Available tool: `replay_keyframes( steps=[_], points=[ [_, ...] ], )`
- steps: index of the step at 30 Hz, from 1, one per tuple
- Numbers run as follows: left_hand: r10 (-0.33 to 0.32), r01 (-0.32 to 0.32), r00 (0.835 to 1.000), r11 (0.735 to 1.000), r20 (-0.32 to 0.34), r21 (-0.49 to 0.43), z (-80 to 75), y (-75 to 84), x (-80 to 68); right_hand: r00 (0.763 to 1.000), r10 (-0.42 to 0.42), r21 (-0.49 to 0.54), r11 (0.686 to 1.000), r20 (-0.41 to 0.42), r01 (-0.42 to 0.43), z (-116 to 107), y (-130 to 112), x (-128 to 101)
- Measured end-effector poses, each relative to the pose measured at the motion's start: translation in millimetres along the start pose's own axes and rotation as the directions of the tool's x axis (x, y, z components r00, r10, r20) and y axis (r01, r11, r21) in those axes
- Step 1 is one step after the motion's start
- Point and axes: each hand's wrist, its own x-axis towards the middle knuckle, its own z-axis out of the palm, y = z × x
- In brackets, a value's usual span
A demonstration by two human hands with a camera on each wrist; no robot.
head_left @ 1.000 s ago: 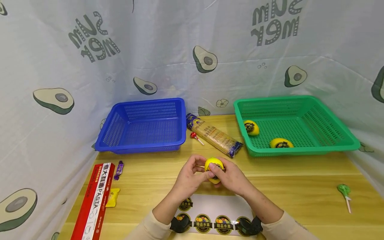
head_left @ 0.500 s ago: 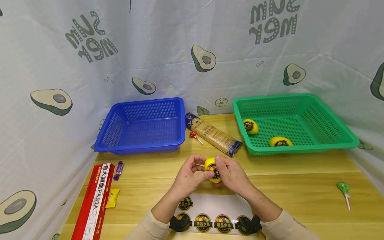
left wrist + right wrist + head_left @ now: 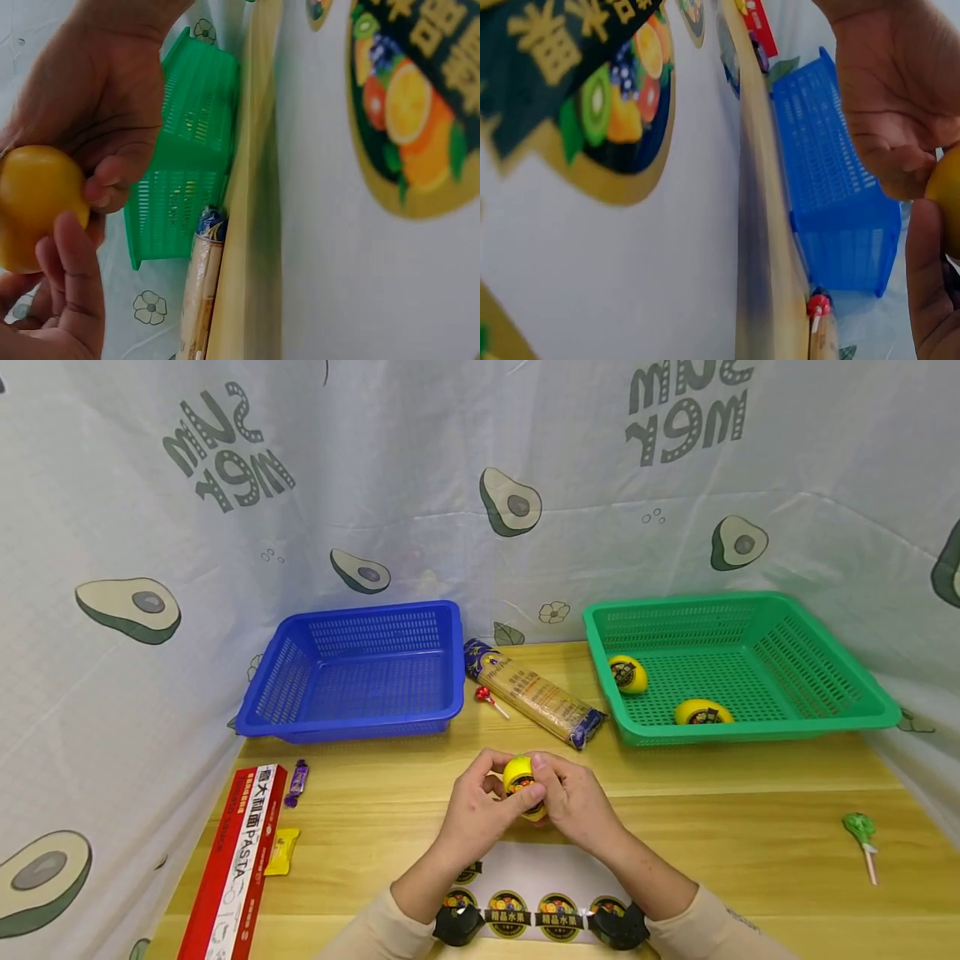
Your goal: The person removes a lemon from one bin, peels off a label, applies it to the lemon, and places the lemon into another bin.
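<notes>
— What moved?
— The small round yellow plastic lemon [image 3: 522, 783] turned a little, so its dark sticker shows more.
— Who holds it?
— Both hands. The left hand [image 3: 474, 814] and the right hand [image 3: 576, 806] curl tight round it, above the near middle of the wooden table [image 3: 750, 827].
— Why so?
— I think one hand steadies it while the other presses the sticker flat.
— From where?
— The white sticker sheet [image 3: 534, 881] at the near edge.

Bare tabletop [image 3: 750, 827] right of the hands, noodle packet [image 3: 534, 693] and lollipop [image 3: 486, 697] just beyond.
</notes>
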Motion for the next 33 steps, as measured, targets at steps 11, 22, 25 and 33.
replay_keyframes(
  steps=[11, 22, 25, 33],
  points=[
    [0.05, -0.053, 0.998, 0.996, -0.038, -0.072, 5.8, -0.5, -1.5, 0.999, 0.045, 0.099, 0.994, 0.006, -0.046, 2.5, -5.0, -4.4],
    [0.072, -0.072, 0.997, 0.989, -0.001, -0.127, 3.0, -5.3, -0.1, 0.988, 0.132, 0.145, 0.979, 0.075, -0.141, 0.1, -5.7, -1.2],
    [0.077, -0.077, 0.997, 0.99, -0.002, -0.118, 2.7, -6.9, 0.3, 0.984, 0.152, 0.145, 0.976, 0.09, -0.164, -0.4, -5.0, -0.3],
    [0.055, -0.048, 0.998, 0.986, 0.037, -0.159, 0.3, -8.9, 2.1, 0.971, 0.179, 0.187, 0.96, 0.157, -0.207, -5.7, -4.2, 3.7]
  ],
)
